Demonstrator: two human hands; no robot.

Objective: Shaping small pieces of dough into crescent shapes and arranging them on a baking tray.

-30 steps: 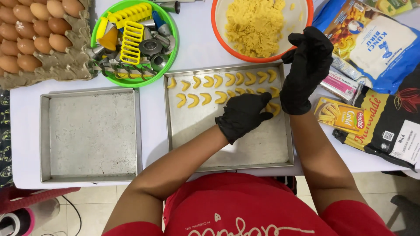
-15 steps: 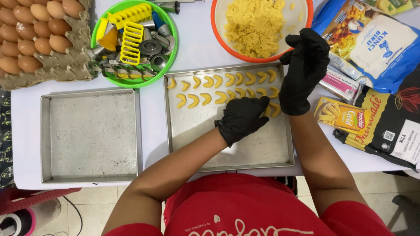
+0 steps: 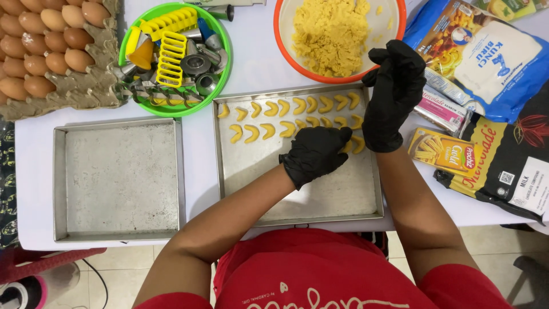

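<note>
Both my hands wear black gloves. My left hand (image 3: 315,153) rests fingers-down on the right metal baking tray (image 3: 320,197), touching the crescent-shaped yellow dough pieces (image 3: 286,109) lined up in two rows along the tray's far side. My right hand (image 3: 393,94) is raised over the tray's far right corner, fingers curled together; whether a bit of dough sits inside them is hidden. Just beyond it stands an orange-rimmed bowl (image 3: 286,54) holding a heap of crumbly yellow dough (image 3: 330,34).
A second, bare metal tray (image 3: 117,177) lies to the left. A green bowl (image 3: 220,68) of cookie cutters and an egg carton (image 3: 43,51) sit at the far left. Bags and boxes of baking goods (image 3: 486,103) crowd the right side of the white table.
My right hand has shifted slightly toward the bowl and its fingers have curled closer. My left hand stays on the dough rows, barely moved.
</note>
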